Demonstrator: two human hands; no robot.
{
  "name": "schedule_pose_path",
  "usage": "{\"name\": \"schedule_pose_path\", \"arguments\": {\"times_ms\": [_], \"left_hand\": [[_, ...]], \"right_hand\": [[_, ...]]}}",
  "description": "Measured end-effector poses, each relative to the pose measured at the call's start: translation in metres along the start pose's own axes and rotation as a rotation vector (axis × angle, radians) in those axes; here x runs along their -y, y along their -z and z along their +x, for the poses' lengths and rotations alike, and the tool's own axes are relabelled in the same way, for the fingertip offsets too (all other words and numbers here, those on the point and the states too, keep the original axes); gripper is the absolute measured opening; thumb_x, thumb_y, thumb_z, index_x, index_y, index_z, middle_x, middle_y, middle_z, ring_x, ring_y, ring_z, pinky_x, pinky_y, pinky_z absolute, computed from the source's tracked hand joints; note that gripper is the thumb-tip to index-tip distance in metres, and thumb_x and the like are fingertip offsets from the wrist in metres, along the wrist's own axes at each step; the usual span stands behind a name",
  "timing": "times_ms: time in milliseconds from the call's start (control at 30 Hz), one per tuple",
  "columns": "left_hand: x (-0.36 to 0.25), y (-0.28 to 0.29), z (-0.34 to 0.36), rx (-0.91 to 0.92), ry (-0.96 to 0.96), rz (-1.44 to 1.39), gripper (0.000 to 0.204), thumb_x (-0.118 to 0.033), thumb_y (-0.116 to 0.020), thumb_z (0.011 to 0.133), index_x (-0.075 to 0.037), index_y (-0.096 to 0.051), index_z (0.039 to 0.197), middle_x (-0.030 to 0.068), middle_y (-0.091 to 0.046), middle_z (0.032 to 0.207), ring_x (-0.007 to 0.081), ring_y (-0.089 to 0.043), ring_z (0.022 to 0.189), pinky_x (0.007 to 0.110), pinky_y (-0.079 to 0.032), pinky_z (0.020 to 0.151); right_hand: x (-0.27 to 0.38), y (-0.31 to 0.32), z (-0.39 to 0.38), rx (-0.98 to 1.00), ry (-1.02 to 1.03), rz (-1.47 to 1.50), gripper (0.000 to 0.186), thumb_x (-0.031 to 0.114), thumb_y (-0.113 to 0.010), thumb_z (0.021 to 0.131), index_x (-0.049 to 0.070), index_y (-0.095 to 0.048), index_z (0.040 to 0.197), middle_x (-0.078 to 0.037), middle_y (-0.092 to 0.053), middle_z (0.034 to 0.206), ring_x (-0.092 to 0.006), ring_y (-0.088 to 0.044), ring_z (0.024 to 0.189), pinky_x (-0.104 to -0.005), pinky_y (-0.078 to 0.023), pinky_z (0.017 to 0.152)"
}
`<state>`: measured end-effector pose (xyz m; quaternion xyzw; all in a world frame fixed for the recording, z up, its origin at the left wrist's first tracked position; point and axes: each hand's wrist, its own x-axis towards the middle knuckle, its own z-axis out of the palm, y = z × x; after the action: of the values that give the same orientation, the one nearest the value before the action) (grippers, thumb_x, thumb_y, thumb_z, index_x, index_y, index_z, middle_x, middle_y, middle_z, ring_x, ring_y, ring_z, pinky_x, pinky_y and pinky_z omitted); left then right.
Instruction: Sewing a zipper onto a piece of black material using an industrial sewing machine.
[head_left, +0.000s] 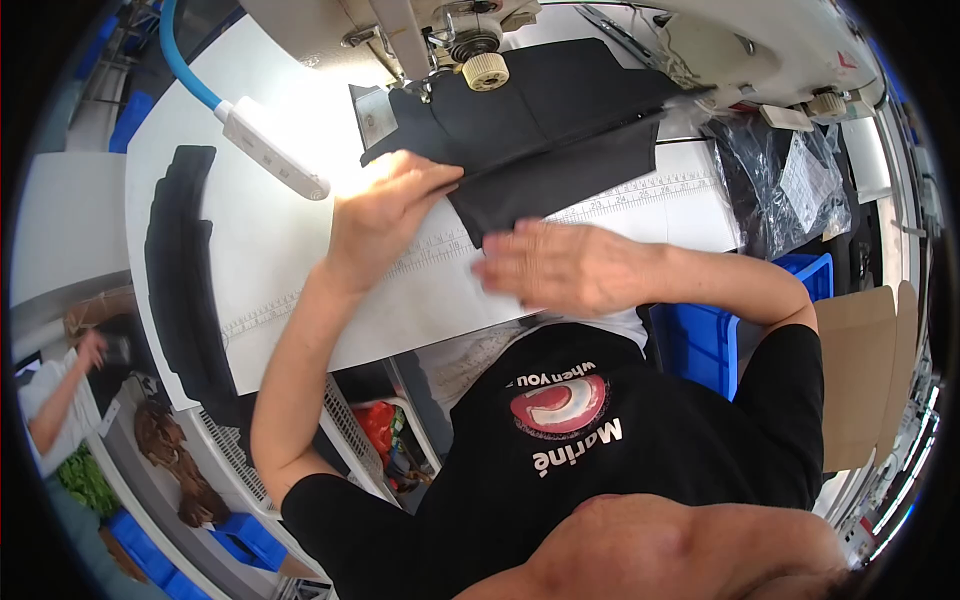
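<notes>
Black fabric point(520, 95) lies folded beneath the head of a sewing machine point(415, 45), a fold running slantwise across it. My left hand point(385, 200) is closed at the left end of that fold, thumb and fingers pinching the fabric's edge. Below the near flap of the fabric, my right hand point(565, 268) is stretched out flat with its fingers together, blurred by motion at the tips. Those fingertips are close to the flap's lower corner; whether they touch it I cannot tell. The needle area is partly hidden by the machine head.
A lit white lamp point(270, 150) on a blue cable hangs at the left. Stacked black pieces point(185, 280) lie along the table's left edge. A measuring tape strip point(620, 200) crosses the white table. A plastic bag point(785, 185), blue bin point(695, 345) and cardboard box point(860, 380) are at right.
</notes>
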<state>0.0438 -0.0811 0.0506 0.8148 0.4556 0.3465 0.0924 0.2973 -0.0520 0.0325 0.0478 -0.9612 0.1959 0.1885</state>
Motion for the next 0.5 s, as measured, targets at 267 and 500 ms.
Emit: {"name": "schedule_pose_path", "arguments": {"times_ms": [267,500], "left_hand": [[-0.004,-0.012,-0.023,-0.013,-0.307,0.339,0.023,-0.001,-0.067,0.072,0.002,-0.068,0.095,0.0102,-0.065,0.087,0.0196,-0.065,0.077,0.034,-0.056,0.071],[-0.004,-0.012,-0.022,-0.082,-0.216,0.259,0.023,0.003,-0.064,0.069,0.000,-0.067,0.092,0.0092,-0.068,0.091,0.0216,-0.067,0.075,0.035,-0.055,0.072]], "right_hand": [[-0.082,0.065,-0.055,-0.751,-1.125,0.754,0.042,0.020,-0.068,0.086,0.002,-0.057,0.122,-0.009,-0.063,0.110,-0.0177,-0.063,0.098,-0.0301,-0.052,0.087],[-0.094,0.101,-0.027,-0.498,-1.289,0.931,0.043,0.025,-0.075,0.081,-0.003,-0.062,0.111,-0.012,-0.068,0.093,-0.0174,-0.069,0.073,-0.0301,-0.058,0.069]]}}
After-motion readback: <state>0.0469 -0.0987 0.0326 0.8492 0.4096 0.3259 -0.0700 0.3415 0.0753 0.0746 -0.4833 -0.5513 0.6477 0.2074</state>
